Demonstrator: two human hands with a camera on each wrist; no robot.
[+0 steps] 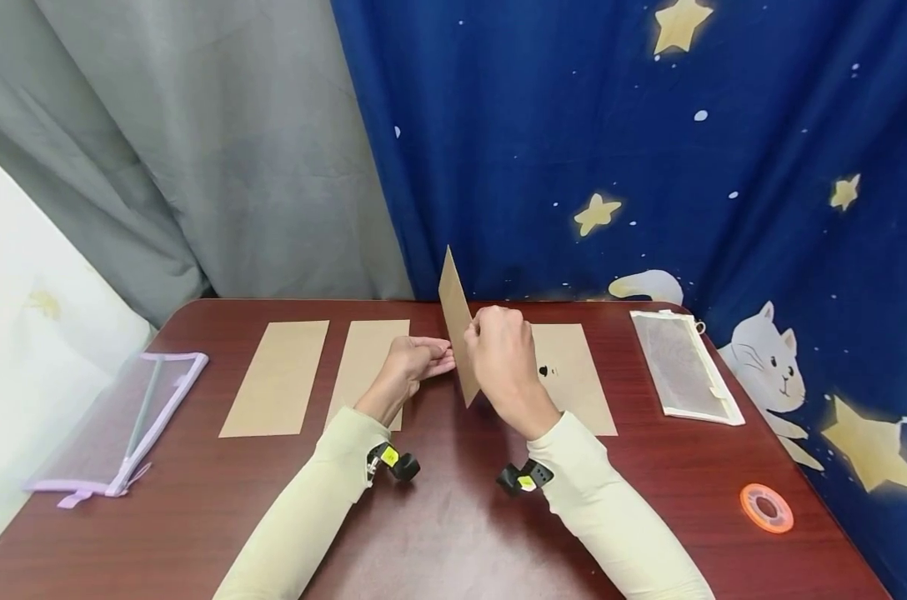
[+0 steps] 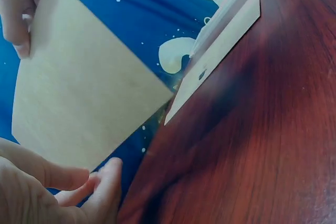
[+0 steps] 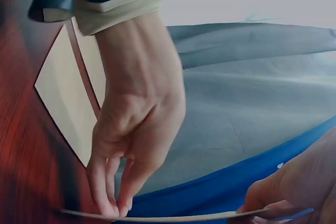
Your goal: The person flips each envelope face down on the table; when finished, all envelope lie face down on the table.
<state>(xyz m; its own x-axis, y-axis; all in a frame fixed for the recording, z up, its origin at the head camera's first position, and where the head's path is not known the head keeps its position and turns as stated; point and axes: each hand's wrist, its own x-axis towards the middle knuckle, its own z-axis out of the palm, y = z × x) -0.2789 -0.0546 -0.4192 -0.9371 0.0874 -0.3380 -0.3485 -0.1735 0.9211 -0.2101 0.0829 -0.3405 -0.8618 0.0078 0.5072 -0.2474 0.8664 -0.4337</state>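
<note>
A tan card [image 1: 457,321] [image 2: 89,82] stands tilted on edge above the table, seen nearly edge-on in the right wrist view [image 3: 178,217]. My right hand [image 1: 508,362] [image 2: 18,17] [image 3: 294,187] pinches its upper part, and the curled fingers partly hide that side. At the card's lower edge is my left hand [image 1: 408,371] [image 2: 58,187] [image 3: 139,108], its thumb and fingertips meeting in a pinch there. The left fingers are fairly straight.
Two tan sheets [image 1: 277,379] [image 1: 363,358] lie left; another with a dark mark [image 1: 573,375] lies right. A lavender mesh pouch [image 1: 116,425] is far left, a white-edged mesh pouch [image 1: 682,367] at right. An orange ring [image 1: 779,521] lies near the right edge. Curtains [image 1: 573,150] hang behind.
</note>
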